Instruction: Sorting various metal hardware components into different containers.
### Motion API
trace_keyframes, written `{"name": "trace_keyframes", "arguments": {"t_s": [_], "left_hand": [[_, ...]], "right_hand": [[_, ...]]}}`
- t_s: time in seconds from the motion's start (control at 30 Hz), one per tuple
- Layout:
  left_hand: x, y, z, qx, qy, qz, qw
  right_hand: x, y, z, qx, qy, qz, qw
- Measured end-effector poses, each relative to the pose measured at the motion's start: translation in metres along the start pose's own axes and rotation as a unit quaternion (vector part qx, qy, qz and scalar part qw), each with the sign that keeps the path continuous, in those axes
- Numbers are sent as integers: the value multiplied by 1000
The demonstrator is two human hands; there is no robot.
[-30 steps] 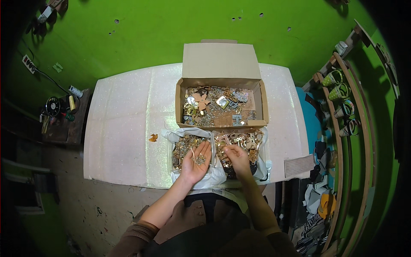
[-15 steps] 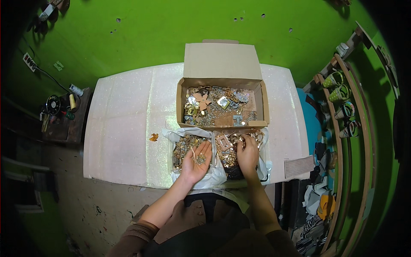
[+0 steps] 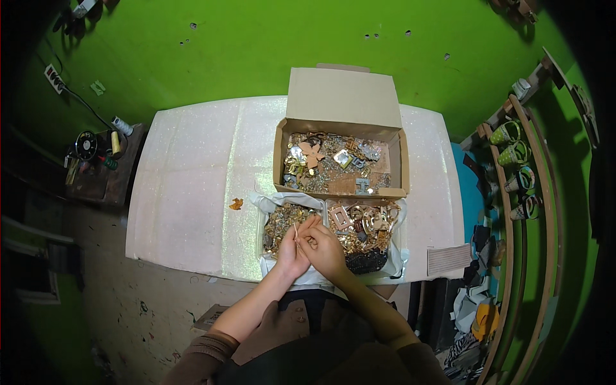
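My left hand [image 3: 292, 247] and right hand [image 3: 326, 249] meet, fingers curled around a small gold piece [image 3: 297, 232], over the tray of metal trinkets [image 3: 282, 224] at the surface's [image 3: 186, 192] near edge. An open cardboard box [image 3: 340, 138] sits just behind the tray.

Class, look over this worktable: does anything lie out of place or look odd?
One small orange-brown piece lies alone on the white table cover, left of the plastic bags of metal parts, apart from both hoards.

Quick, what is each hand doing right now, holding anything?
Left hand: cupped over the tray of gold metal pieces, pinching something small; what, cannot be told.
Right hand: fingers curled against the left hand; contents hidden.
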State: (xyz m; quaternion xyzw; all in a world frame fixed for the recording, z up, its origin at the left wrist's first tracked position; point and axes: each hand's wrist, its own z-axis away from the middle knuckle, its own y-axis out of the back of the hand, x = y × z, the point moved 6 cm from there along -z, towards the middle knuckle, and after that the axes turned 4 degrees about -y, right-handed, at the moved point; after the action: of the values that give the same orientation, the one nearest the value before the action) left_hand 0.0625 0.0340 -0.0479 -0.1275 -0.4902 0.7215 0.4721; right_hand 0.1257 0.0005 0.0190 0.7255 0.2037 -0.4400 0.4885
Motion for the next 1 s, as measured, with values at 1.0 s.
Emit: {"name": "trace_keyframes", "arguments": {"t_s": [1.0], "left_hand": [[14, 15, 32, 67, -55, 174, 981]], "right_hand": [[79, 53, -18, 23, -204, -314, 927]]}}
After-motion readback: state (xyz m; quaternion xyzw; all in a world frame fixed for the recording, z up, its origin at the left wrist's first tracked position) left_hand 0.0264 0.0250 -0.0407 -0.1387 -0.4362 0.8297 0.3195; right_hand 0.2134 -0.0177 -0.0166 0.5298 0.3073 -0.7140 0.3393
